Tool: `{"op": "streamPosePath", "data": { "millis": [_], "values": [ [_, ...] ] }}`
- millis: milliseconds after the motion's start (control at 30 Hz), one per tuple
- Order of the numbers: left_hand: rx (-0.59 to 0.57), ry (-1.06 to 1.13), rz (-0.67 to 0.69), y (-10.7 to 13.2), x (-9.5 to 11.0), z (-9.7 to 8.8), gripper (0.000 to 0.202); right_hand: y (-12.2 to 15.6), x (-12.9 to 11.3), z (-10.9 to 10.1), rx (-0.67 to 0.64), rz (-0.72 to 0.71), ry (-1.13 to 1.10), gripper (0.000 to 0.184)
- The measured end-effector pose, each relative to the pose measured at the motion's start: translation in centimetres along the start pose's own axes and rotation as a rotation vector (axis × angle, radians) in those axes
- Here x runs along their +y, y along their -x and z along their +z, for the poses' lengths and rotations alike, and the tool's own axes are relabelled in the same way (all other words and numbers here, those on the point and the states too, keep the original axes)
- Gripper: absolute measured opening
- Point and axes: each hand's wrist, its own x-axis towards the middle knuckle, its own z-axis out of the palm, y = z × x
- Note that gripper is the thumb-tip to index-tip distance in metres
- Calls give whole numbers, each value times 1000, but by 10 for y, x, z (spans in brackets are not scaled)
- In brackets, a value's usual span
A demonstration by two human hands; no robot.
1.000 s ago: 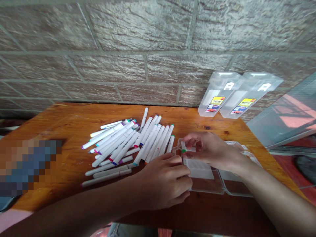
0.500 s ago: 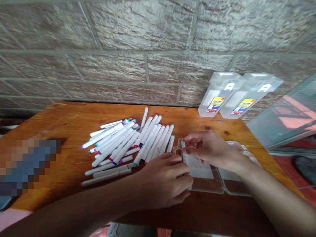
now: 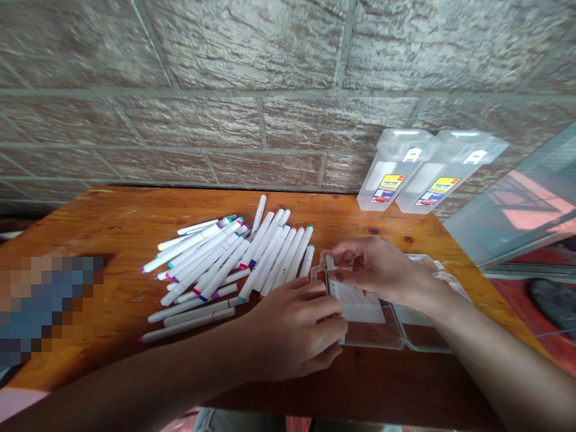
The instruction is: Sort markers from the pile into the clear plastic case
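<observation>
Our head view has swung slightly right: our right hand point(image 3: 380, 267) pinches a white marker point(image 3: 330, 263) at the clear case point(image 3: 373, 346), our left hand point(image 3: 299, 327) curls against its edge, grip unclear, near loose markers point(image 3: 225, 270) on the table point(image 3: 121, 240)

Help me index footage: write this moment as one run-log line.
left hand: at open clear case; right hand: touching white marker; other markers: piled on table; labelled boxes: upright by wall

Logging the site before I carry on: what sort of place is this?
Perhaps a corner of a home, though I can't be sure: a wooden table by a block-patterned wall, loose white markers on it, and reddish floor at the right.
</observation>
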Motion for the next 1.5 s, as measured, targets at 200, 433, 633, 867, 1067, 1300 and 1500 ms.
{"op": "streamPosePath", "data": {
  "millis": [200, 433, 633, 867, 1067, 1300, 1500],
  "values": [
    [1, -5, 3, 0, 0, 0, 13, -1, 2, 1, 2, -7, -9, 30],
    [35, 19, 7, 1, 0, 2, 17, 1, -8, 0, 26, 21, -2, 26],
    [51, 47, -27, 1, -1, -3, 22, 1, -7, -4, 134, -27, 22, 26],
    [190, 89, -185, -1, -16, -21, 20, 3, -9, -6, 325, -169, 150, 28],
    [398, 86, -456, 0, -50, -50, 20, -1, -1, -4, 362, -243, 187, 31],
    [193, -115, -868, 32, -99, -94, 23, -2, 0, -4, 380, -325, 247, 32],
    [59, -158, -1047, 81, -140, -108, 17, -5, 4, -6, 370, -379, 264, 26]
  ]
}}
